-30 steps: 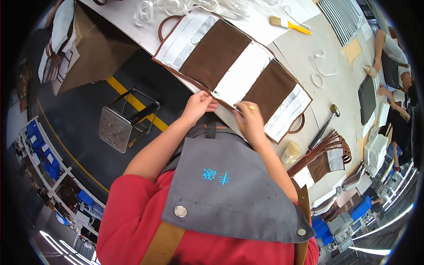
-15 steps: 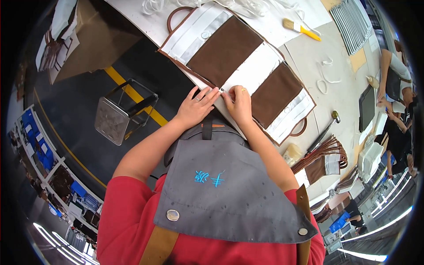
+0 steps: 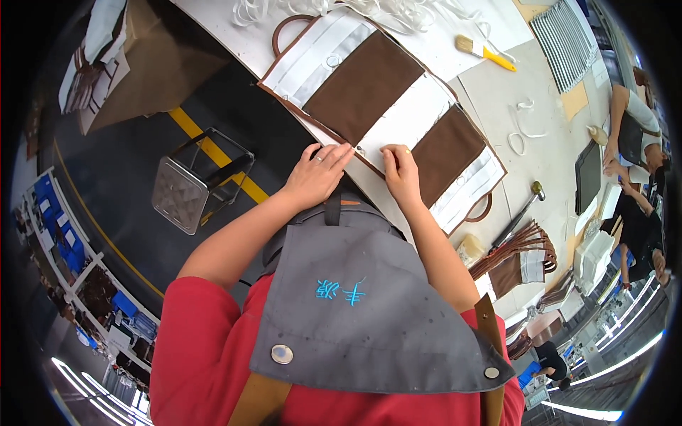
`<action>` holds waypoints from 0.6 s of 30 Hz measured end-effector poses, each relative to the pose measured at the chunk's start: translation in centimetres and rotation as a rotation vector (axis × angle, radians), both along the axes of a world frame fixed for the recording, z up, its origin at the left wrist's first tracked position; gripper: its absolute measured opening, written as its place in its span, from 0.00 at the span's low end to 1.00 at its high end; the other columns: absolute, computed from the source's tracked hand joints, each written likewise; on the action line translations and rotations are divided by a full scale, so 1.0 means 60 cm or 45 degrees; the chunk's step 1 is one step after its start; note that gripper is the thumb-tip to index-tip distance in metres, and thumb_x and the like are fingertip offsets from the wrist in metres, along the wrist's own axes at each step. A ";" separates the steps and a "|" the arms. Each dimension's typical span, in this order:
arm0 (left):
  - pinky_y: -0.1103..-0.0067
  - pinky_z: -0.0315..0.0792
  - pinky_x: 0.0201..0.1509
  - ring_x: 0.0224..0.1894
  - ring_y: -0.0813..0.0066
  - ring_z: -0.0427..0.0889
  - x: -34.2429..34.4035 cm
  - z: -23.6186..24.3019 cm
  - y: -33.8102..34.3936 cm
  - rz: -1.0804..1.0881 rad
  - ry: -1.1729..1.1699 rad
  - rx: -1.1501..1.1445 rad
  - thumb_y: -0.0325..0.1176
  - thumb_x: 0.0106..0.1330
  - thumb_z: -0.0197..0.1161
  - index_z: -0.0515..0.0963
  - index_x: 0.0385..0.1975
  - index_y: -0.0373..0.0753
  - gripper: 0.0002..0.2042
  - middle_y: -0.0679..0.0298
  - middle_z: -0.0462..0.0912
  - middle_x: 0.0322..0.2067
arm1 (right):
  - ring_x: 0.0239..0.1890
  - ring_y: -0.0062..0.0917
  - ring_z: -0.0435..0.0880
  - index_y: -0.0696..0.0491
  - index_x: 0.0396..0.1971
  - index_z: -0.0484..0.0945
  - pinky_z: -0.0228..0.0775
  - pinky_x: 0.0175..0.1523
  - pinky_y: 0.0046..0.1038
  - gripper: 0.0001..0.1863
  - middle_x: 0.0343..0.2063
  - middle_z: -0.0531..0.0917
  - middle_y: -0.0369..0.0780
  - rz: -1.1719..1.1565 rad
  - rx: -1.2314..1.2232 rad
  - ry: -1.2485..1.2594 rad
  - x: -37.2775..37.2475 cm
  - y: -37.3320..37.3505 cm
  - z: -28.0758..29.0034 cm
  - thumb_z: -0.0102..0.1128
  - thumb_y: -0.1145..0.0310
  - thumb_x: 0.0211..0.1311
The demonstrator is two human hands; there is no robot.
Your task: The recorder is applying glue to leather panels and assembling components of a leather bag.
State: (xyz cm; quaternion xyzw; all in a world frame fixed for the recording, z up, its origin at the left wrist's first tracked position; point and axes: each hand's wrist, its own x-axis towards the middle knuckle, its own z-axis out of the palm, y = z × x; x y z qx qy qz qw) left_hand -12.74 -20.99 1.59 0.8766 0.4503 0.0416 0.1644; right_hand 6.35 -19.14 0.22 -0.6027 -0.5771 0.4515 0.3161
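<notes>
- Bag panel [image 3: 405,106], brown patches and white strips: lies flat and open along the near edge of the table [image 3: 526,92], turned slantwise; carries a brown handle loop [image 3: 489,206] at its right end and another at its left.
- Small dark metal piece [image 3: 359,150]: sits at the panel's near edge, by the white middle strip – just between both hands.
- Left hand [image 3: 321,172], ringed: reaches fingertips to the panel's near edge, left of the metal piece, fingers slightly fanned; cannot tell whether gripping the edge, with the thumb unclear.
- Right hand [image 3: 402,172]: rests by the panel's near edge, right of the metal piece, with fingers curled in; cannot tell whether pinching anything.
- Pale jar [image 3: 471,250]: stands near the panel's right end.
- Dark-handled tool [image 3: 513,224]: lies past that end, brassy head pointing away.
- Bundle of brown straps [image 3: 515,248]: lies farther off that end.
- White ribbon [image 3: 408,14]: tangles along the panel's far side.
- Brush [image 3: 494,57], yellow-handled: lies beyond the panel's far edge.
- Black tray [image 3: 588,177]: lies well right of the panel, near a co-worker's arm [image 3: 616,128].
- Metal stool [image 3: 181,193]: stands on the floor, left of the panel – well apart.
</notes>
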 end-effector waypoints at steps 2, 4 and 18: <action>0.72 0.51 0.55 0.51 0.77 0.59 0.002 -0.002 -0.007 -0.007 0.006 0.009 0.36 0.55 0.49 0.60 0.51 0.41 0.22 0.67 0.60 0.50 | 0.26 0.34 0.70 0.58 0.28 0.71 0.63 0.33 0.28 0.05 0.24 0.72 0.44 0.166 0.127 -0.189 0.007 -0.017 0.021 0.47 0.75 0.52; 0.72 0.51 0.55 0.52 0.75 0.59 0.004 -0.007 -0.011 -0.104 0.028 0.177 0.36 0.55 0.49 0.59 0.52 0.42 0.22 0.67 0.60 0.51 | 0.28 0.31 0.69 0.55 0.35 0.72 0.63 0.35 0.28 0.10 0.27 0.72 0.40 0.337 0.263 -0.194 0.011 -0.034 0.016 0.49 0.75 0.49; 0.71 0.54 0.53 0.49 0.73 0.64 -0.005 0.021 0.019 -0.053 -0.194 -0.059 0.29 0.51 0.51 0.65 0.46 0.37 0.19 0.65 0.67 0.43 | 0.48 0.28 0.66 0.51 0.49 0.63 0.52 0.53 0.35 0.22 0.45 0.69 0.37 0.605 0.434 -0.651 0.013 -0.033 0.030 0.48 0.68 0.51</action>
